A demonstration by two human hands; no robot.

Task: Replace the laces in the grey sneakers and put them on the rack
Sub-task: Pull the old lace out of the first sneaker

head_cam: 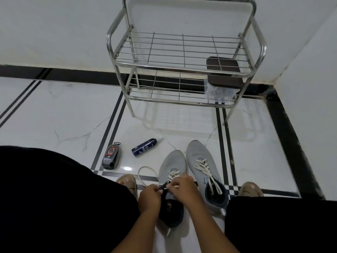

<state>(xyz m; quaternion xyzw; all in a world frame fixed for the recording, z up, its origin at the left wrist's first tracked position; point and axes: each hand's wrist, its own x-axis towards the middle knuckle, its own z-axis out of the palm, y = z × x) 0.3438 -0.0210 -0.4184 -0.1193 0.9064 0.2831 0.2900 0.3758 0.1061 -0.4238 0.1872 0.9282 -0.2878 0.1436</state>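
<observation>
Lace pinched in both hands

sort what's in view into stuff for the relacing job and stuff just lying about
For the job:
left sneaker, being laced
right sneaker, laced
cream lace, pinched by both hands: left hand, right hand
metal rack

Lying about:
blue spray can
black polish packet
brown-lidded box on the lower shelf

open floor is lying between the two sneakers and the rack. a dark-lidded container is taking up the right end of the rack's lower shelf. a blue bottle and a black packet are lying on the floor to the left of the shoes.
</observation>
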